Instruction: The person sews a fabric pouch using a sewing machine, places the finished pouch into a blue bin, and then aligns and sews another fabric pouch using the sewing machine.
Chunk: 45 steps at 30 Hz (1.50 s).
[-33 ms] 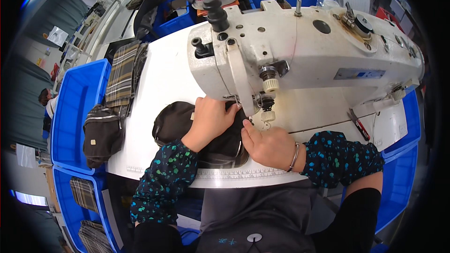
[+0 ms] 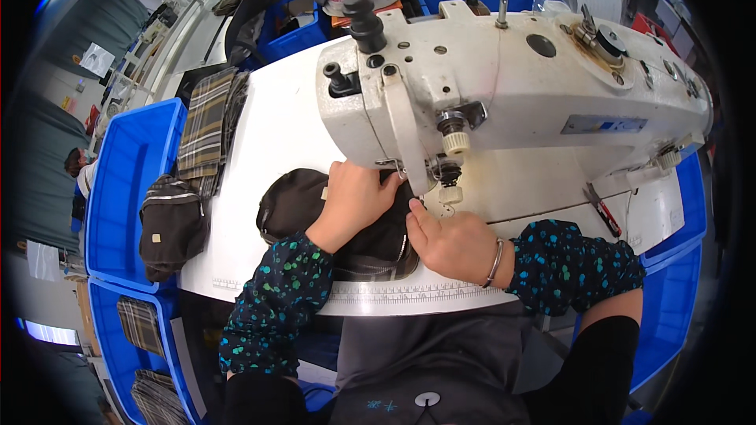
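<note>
The white bench (image 2: 272,114) spreads under and around both sets of fingers, and the sewing machine (image 2: 520,71) looms just beyond them, its head almost over the fingertips. That closeness worries me most: a slip forward while the needle ran could put a fingertip under it, and from here I can't make out the needle's point.

The dark cloth piece (image 2: 295,201) lies beneath the left fingers and to the left of the right ones, its far edge running in under the machine head. Uneven pressure from the two sides could skew it or fold a layer under.

The left hand (image 2: 354,201) rests bent over the cloth, thumb stretched toward the head; the right hand (image 2: 461,248) has its fingertips together at the edge. Whether either pinches or merely presses, I can't tell.

Red-handled snips (image 2: 603,212) lie well right of the right fingers, where a swinging sleeve might knock them. The pale zip (image 2: 403,245), just left of the right fingers, could catch if the cloth bunched.
</note>
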### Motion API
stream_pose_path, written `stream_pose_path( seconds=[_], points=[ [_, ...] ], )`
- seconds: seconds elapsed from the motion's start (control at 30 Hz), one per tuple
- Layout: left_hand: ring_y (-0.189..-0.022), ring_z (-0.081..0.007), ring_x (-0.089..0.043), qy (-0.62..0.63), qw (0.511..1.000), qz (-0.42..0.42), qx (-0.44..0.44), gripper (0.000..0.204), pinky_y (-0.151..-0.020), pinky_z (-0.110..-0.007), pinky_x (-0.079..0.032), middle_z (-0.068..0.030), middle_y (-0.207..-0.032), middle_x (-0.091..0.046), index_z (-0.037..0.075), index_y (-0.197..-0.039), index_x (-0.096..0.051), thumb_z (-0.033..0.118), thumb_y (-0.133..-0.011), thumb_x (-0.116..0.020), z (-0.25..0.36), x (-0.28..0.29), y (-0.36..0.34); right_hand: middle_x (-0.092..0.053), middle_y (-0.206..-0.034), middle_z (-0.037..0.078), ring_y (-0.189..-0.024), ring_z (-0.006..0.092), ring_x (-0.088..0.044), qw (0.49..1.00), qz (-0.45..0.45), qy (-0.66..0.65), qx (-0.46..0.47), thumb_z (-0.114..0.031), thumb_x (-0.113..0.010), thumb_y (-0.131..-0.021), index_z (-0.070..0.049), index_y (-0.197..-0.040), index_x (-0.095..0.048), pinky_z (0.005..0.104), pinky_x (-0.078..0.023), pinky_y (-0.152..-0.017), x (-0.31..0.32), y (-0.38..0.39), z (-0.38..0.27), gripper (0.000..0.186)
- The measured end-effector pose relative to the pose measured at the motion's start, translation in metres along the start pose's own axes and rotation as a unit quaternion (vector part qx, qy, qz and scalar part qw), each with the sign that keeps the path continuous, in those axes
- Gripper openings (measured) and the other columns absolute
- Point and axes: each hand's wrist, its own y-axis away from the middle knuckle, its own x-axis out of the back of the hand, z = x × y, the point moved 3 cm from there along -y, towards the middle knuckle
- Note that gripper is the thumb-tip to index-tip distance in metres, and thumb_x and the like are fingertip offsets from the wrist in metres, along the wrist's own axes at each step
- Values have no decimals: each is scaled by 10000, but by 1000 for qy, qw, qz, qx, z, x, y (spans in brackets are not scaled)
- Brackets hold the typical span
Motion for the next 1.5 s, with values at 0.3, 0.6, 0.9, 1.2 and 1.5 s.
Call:
stream_pose_path(
  seconds=[0.3, 0.6, 0.9, 1.2, 1.5],
  points=[
    [-684, -385, -667, 25, 997, 53, -46, 138, -614, -485, -501, -138, -727, -703, 77, -865, -753, 185, -780, -736, -9, -13, -9, -730, -1158, 213, -556, 135, -637, 1000, -1, -7, -10, -119, -644, -809, 12, -1040, -727, 268, -497, -510, 3, -2, 8, 278],
    [-829, -357, -676, 6, 999, 36, -38, 176, -746, -483, -458, -105, -839, -727, 125, -925, -762, 191, -764, -740, -14, -7, -15, -729, -1128, 156, -611, 146, -661, 1000, 9, 6, -15, -122, -630, -842, 7, -1070, -720, 286, -502, -491, -2, -5, 12, 277],
    [-813, -295, -622, -65, 988, 28, -139, 240, -772, -408, -451, -72, -807, -620, 89, -1059, -696, 239, -873, -728, 35, 33, 29, -705, -763, 80, -568, 146, -652, 996, 24, -71, -40, -114, -620, -826, 34, -1050, -724, 295, -479, -465, 1, -4, 23, 288],
    [-704, -246, -653, -69, 980, -91, -162, 464, -599, -360, -533, -62, -817, -634, 66, -1253, -646, 166, -812, -752, 51, 34, 67, -735, -920, 203, -565, 107, -606, 997, 81, 2, 16, -158, -647, -764, -9, -859, -703, 270, -451, -478, 28, 10, -11, 186],
    [-596, -232, -618, -47, 984, -33, -168, 270, -522, -355, -489, -29, -700, -608, 101, -1104, -744, 138, -836, -739, 50, 24, 63, -735, -1065, 213, -515, 110, -568, 998, 9, -44, 37, -146, -633, -796, 13, -991, -737, 261, -436, -463, 19, 15, -18, 272]
  ],
)
